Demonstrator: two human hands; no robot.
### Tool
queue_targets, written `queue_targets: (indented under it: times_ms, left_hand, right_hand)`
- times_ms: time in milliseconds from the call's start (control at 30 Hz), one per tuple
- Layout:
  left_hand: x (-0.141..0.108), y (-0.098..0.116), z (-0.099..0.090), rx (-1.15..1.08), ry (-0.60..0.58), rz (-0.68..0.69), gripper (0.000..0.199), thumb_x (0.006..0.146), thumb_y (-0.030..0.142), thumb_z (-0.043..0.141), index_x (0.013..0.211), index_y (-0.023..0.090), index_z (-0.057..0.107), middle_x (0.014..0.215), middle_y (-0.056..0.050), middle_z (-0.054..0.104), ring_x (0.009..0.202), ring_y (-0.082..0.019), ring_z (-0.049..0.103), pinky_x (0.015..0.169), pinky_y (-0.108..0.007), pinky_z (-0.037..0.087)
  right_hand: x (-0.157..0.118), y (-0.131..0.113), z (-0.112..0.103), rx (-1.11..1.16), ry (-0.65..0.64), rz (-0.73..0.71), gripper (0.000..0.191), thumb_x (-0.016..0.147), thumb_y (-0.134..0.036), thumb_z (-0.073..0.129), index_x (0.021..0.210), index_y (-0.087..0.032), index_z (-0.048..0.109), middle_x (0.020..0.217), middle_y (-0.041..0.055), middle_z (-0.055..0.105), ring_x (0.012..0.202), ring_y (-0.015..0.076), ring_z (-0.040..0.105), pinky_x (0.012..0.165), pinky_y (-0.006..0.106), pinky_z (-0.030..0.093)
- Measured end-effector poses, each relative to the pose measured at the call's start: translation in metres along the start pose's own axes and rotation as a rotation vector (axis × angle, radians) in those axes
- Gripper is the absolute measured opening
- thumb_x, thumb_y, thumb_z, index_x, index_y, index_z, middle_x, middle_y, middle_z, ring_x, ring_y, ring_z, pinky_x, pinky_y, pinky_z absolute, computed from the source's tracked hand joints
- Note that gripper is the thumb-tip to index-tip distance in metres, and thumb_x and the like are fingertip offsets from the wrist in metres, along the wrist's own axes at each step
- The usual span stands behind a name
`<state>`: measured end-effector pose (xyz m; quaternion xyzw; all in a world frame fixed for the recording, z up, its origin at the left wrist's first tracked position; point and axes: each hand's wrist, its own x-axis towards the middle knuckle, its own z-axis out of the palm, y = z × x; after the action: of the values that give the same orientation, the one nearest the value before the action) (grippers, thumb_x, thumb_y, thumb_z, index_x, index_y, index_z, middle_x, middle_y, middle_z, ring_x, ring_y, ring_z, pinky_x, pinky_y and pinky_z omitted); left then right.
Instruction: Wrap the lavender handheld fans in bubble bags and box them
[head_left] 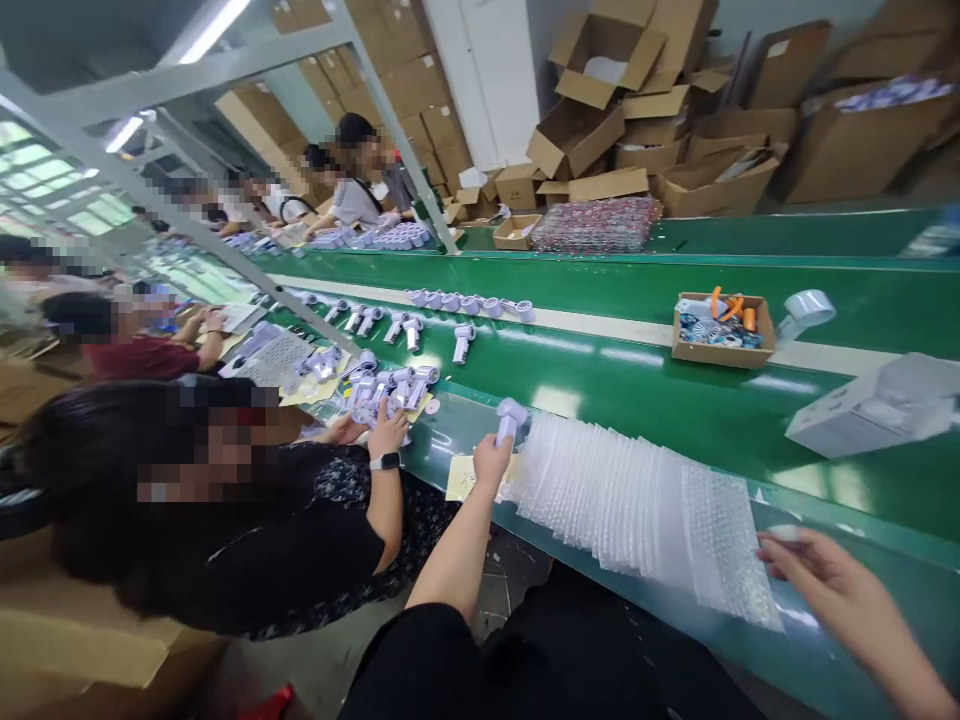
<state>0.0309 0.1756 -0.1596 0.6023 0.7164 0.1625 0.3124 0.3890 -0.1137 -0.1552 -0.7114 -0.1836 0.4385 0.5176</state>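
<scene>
My left hand is closed around the handle of a lilac handheld fan, its round head pointing up. Beside it, a long overlapping row of clear bubble-wrap bags lies along the near edge of the bench. At the right end of that row, my right hand pinches the edge of the last bag between thumb and fingers. Something whitish covers or sits at a fingertip there; I cannot tell what. A yellow paper slip with writing lies under my left wrist.
A co-worker at my left handles a pile of fans. More fans stand on the green belt. Farther right are a small parts carton, another fan and a white box. A metal frame post rises at the back.
</scene>
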Motion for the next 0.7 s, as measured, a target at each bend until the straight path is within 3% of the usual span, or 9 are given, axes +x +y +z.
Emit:
queue_targets:
  times_ms: [100,200,267,333,367,433,500,567,700]
  left_hand:
    - [-0.032,0.030,0.008,-0.306,-0.130,0.094,0.035,0.082,0.048,0.043,0.076,0.015,0.055,0.062,0.000,0.052,0.056,-0.012,0.051,0.051,-0.021,0.038]
    - [-0.095,0.066,0.053,-0.677,-0.499,0.134,0.036,0.073,0.050,0.058,0.070,0.014,0.052,0.054,0.004,0.044,0.047,-0.007,0.042,0.044,-0.018,0.033]
    - [-0.144,0.084,0.093,-0.693,-0.799,0.124,0.039,0.071,0.052,0.060,0.069,0.013,0.053,0.052,0.004,0.044,0.045,-0.007,0.042,0.043,-0.019,0.034]
    - [-0.185,0.093,0.131,-0.588,-1.002,0.175,0.043,0.077,0.055,0.051,0.077,0.012,0.056,0.057,0.001,0.049,0.047,-0.009,0.046,0.045,-0.021,0.040]
    - [-0.201,0.095,0.147,-0.504,-1.033,0.251,0.044,0.082,0.054,0.044,0.084,0.012,0.057,0.063,-0.001,0.053,0.052,-0.011,0.051,0.049,-0.023,0.043]
    - [-0.219,0.095,0.173,-0.225,-1.011,0.534,0.039,0.086,0.048,0.041,0.094,0.013,0.057,0.079,-0.006,0.060,0.070,-0.017,0.059,0.062,-0.029,0.049]
    - [-0.224,0.092,0.192,0.153,-0.946,0.869,0.028,0.082,0.037,0.053,0.096,0.013,0.058,0.094,-0.011,0.061,0.091,-0.024,0.058,0.076,-0.036,0.049]
    - [-0.220,0.091,0.204,0.463,-0.924,1.075,0.017,0.076,0.021,0.059,0.089,0.010,0.061,0.098,-0.016,0.060,0.102,-0.029,0.053,0.082,-0.040,0.046]
    - [-0.211,0.101,0.220,0.587,-0.929,1.056,0.012,0.075,0.007,0.052,0.081,0.010,0.062,0.092,-0.016,0.062,0.096,-0.027,0.056,0.081,-0.039,0.045]
  right_hand:
    - [-0.035,0.004,0.060,0.186,-0.063,0.197,0.042,0.058,-0.046,0.075,0.092,-0.027,0.059,0.085,0.0076,0.068,0.075,0.0255,0.066,0.077,0.047,0.053]
    - [-0.037,-0.003,0.099,0.630,-0.190,0.216,0.042,0.065,-0.050,0.069,0.097,-0.026,0.057,0.112,0.0064,0.065,0.103,0.0246,0.061,0.090,0.045,0.048]
    - [-0.028,-0.006,0.101,0.761,-0.182,0.180,0.039,0.068,-0.051,0.066,0.095,-0.025,0.058,0.114,0.0057,0.064,0.107,0.0250,0.059,0.090,0.045,0.048]
    - [-0.022,-0.004,0.082,0.781,-0.044,0.180,0.037,0.068,-0.050,0.066,0.092,-0.022,0.060,0.101,0.0065,0.068,0.098,0.0256,0.063,0.086,0.045,0.051]
    - [-0.021,-0.001,0.065,0.778,0.050,0.180,0.036,0.068,-0.048,0.067,0.091,-0.021,0.060,0.092,0.0060,0.069,0.091,0.0249,0.065,0.083,0.043,0.053]
    - [-0.026,0.007,0.023,0.777,0.223,0.160,0.033,0.066,-0.043,0.069,0.090,-0.021,0.060,0.083,0.0032,0.069,0.079,0.0218,0.066,0.076,0.040,0.056]
    - [-0.037,0.017,-0.023,0.750,0.332,0.153,0.033,0.065,-0.037,0.072,0.091,-0.023,0.059,0.079,0.0002,0.068,0.070,0.0191,0.066,0.068,0.036,0.057]
    - [-0.052,0.026,-0.060,0.690,0.362,0.202,0.034,0.063,-0.033,0.074,0.091,-0.025,0.058,0.076,-0.0008,0.067,0.064,0.0189,0.065,0.061,0.035,0.057]
    - [-0.083,0.037,-0.089,0.644,0.189,0.328,0.035,0.063,-0.027,0.074,0.093,-0.024,0.058,0.078,0.0016,0.067,0.068,0.0199,0.066,0.062,0.034,0.057]
